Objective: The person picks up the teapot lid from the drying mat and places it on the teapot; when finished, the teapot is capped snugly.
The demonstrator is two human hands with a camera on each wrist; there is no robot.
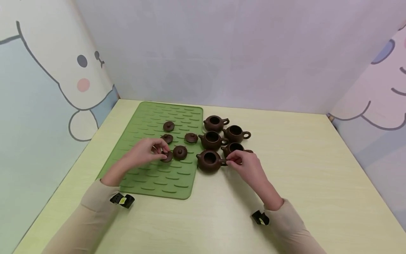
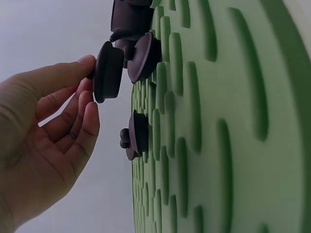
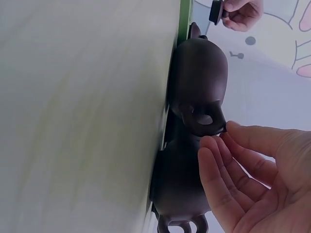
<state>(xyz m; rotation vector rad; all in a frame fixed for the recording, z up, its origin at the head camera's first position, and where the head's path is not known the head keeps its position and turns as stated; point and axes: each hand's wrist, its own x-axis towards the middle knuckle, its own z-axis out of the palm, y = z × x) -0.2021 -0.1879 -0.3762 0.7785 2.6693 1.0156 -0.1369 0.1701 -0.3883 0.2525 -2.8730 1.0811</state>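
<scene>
Beige sleeves run off the bottom edge. The left hand covers part of one lid; the right hand partly hides a teapot. Five open-topped teapots crowd the table just right of the green mat, their insides too dark to read. Left thumb and fingers pinch that lid above the mat, near four other lids; right thumb and forefinger pinch the nearest teapot's handle.

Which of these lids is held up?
The lid pinched in the left hand, held clear of the green mat; the other four lids sit there unheld.
</scene>
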